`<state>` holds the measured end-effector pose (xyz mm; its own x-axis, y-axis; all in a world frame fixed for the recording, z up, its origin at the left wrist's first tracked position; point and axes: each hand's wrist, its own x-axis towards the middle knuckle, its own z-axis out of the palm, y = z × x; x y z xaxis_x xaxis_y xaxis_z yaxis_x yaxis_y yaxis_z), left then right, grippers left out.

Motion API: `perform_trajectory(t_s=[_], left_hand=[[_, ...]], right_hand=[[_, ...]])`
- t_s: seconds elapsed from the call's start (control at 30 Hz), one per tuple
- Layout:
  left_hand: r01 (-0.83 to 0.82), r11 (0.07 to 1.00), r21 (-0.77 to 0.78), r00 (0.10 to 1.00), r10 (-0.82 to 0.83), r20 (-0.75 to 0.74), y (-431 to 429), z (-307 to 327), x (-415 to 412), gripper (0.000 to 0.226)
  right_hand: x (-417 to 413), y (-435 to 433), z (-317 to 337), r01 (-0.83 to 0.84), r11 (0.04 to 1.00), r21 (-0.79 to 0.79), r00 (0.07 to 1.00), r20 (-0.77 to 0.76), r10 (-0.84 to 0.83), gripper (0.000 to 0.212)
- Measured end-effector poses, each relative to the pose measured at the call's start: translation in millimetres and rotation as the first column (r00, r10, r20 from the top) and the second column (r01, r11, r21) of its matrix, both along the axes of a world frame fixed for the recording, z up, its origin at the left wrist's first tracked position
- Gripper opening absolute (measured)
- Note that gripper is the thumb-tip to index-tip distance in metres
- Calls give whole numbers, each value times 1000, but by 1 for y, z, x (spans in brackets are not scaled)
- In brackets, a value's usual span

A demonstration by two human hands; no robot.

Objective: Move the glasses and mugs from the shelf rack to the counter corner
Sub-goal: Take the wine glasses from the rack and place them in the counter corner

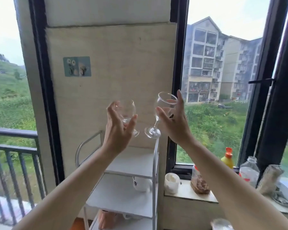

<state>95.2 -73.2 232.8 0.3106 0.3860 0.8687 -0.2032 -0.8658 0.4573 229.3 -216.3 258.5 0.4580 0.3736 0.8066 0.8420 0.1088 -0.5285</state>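
Both hands are raised above the white shelf rack, each around a clear stemmed glass. My left hand cups the bowl of one wine glass; its foot shows past my thumb. My right hand holds the second wine glass by the bowl, tilted, with its foot near the rack's top rail. A white mug with a dark print stands on the rack's middle shelf. The top shelf is bare.
On the window ledge to the right stand a white cup, a jar with brown contents, a yellow bottle, a clear plastic bottle and a blurred glass. A balcony railing is at the left.
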Motion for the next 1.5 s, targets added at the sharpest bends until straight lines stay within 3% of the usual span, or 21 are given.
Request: perform_trajectory(t_s=[0.17, 0.37, 0.47, 0.7, 0.93, 1.17, 1.33, 1.5], left_hand=[[148, 989, 22, 989, -148, 1, -51, 7, 28, 72], [407, 913, -38, 913, -407, 0, -135, -34, 82, 81], [511, 855, -89, 857, -514, -24, -191, -69, 110, 84], [764, 604, -228, 617, -786, -16, -352, -134, 142, 74], [897, 401, -187, 396, -916, -65, -528, -125, 101, 76], [944, 224, -241, 220, -974, -44, -742, -123, 36, 72], [956, 98, -277, 78, -994, -82, -893, -136, -22, 63], [965, -11, -263, -54, -986, -158, -1017, -138, -62, 73]], right_hand=[[16, -70, -4, 199, 979, 42, 980, -15, -198, 95], [26, -185, -59, 440, 898, -11, 893, -103, -439, 99], [20, -255, -91, 570, 819, -62, 803, -170, -572, 102], [-30, -431, -146, 762, 636, -117, 590, -280, -758, 96], [-115, -588, -150, 883, 467, -52, 430, -307, -849, 97], [-221, -783, -149, 961, 278, 1, 269, -257, -928, 95], [-297, -911, -153, 988, 149, -45, 134, -231, -964, 94], [-363, -1019, -165, 997, -5, -77, -23, -244, -970, 87]])
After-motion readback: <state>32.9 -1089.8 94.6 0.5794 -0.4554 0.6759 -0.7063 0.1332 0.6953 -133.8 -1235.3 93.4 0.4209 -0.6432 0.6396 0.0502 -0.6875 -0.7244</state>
